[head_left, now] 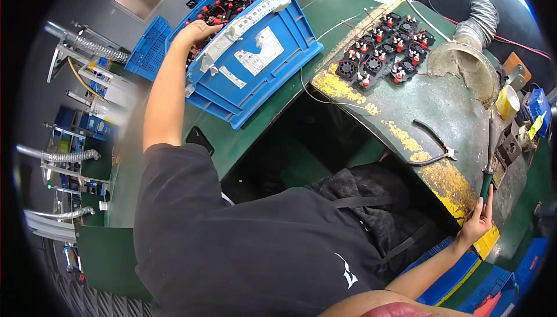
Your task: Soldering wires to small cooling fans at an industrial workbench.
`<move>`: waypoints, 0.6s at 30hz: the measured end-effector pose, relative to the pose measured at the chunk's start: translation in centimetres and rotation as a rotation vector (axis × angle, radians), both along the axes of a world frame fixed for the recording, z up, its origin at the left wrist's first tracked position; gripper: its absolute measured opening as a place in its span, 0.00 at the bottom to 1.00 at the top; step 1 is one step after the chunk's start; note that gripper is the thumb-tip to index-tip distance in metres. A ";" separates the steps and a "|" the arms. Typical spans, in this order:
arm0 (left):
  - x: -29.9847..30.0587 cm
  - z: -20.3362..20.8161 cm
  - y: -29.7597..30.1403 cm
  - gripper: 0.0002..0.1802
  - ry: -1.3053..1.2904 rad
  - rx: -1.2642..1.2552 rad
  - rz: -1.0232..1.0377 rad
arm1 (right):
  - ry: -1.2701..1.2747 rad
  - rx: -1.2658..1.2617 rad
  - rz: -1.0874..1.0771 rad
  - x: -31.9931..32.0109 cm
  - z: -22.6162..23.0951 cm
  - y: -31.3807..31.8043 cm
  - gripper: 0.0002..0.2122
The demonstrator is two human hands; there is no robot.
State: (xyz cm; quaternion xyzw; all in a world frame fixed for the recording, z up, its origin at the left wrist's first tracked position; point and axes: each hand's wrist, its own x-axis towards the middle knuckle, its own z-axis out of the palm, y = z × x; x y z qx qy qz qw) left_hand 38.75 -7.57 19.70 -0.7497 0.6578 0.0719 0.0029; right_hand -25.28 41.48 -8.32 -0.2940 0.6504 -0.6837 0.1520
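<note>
My left hand (pixel 201 30) reaches over the near rim of a blue plastic crate (pixel 255 56). It is among small black fans (pixel 232 4) with red parts and wires that fill the crate. Most of its fingers are hidden, so its grip does not show. At the lower right, my right hand (pixel 477 224) grips the green handle of a soldering iron (pixel 487 182), whose metal shaft points away from me. On the bench lies a cluster of black square fans (pixel 383 47) with red and white terminals. Cutting pliers (pixel 435 146) rest between the fans and my right hand.
A grey fume duct with a wide hood (pixel 464 67) stands at the bench's far right. Beside it are a tape roll (pixel 507 102) and a metal holder (pixel 509 143). A black phone-like object (pixel 200 140) lies by my left arm. A smaller blue basket (pixel 149 47) adjoins the crate.
</note>
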 end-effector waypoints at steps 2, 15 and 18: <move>-1.9 0.3 0.6 0.34 0.115 0.028 0.033 | 0.003 0.002 -0.019 0.1 0.1 0.1 0.21; 1.6 1.6 2.6 0.23 0.451 -0.844 -0.064 | 0.009 -0.014 0.011 -0.2 -0.2 0.5 0.21; 2.7 2.0 2.7 0.22 0.569 -0.900 -0.064 | 0.011 -0.010 -0.021 0.2 0.3 0.3 0.21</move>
